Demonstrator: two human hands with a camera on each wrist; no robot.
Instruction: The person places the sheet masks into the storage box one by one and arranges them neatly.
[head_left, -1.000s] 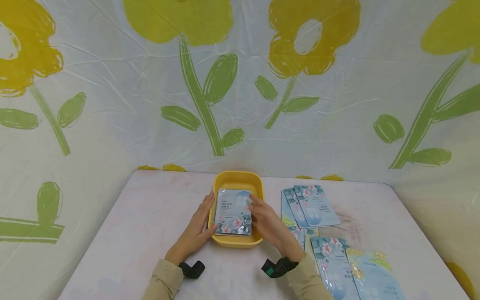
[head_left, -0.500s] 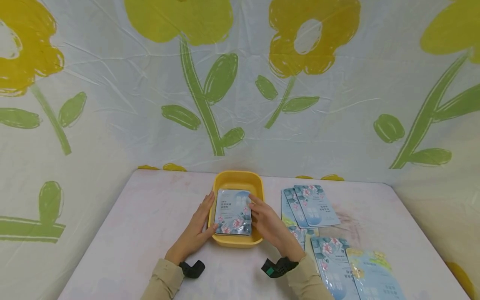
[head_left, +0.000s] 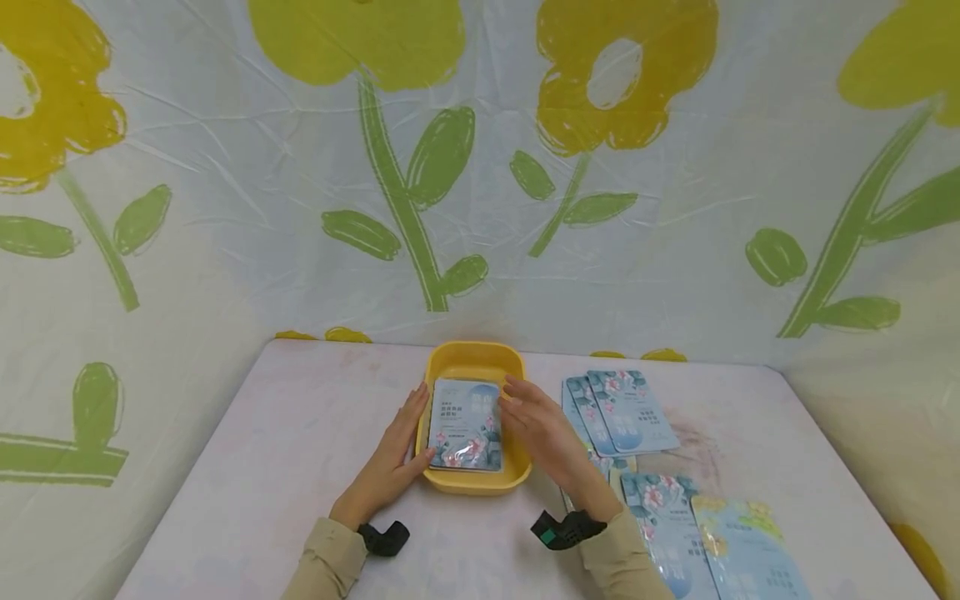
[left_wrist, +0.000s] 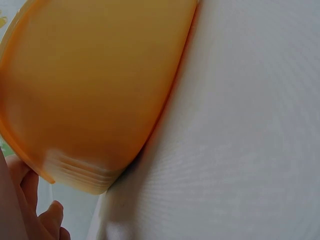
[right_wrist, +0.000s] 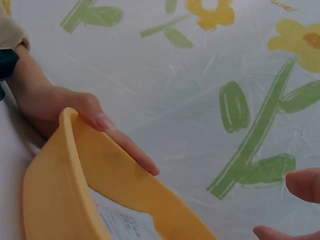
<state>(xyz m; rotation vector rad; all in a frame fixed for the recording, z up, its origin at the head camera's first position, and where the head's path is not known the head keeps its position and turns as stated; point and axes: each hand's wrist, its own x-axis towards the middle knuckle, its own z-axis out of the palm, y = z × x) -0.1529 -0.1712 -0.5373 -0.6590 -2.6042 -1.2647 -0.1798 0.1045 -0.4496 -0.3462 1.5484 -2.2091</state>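
A stack of blue sheet mask packets (head_left: 467,425) with pink flowers lies in the yellow plastic basin (head_left: 480,357), towards its left side. My left hand (head_left: 390,467) holds the basin's left side; the thumb lies over the rim near the packets and the fingers run along the edge. In the right wrist view, the left hand (right_wrist: 75,112) shows on that rim. My right hand (head_left: 551,442) hovers by the right rim, fingers extended and slightly bent, beside the stack and holding nothing. The right wrist view catches only its fingertips (right_wrist: 305,185).
More blue sheet mask packets (head_left: 637,412) lie overlapping right of the basin. Another packet (head_left: 667,533) and a yellow-topped packet (head_left: 746,550) lie closer, beside the right forearm. A flower-printed cloth (head_left: 480,208) stands behind the table (head_left: 330,392).
My right hand has drawn slightly right, away from the packet stack, and its fingers have straightened. My left hand and the basin stay in place.
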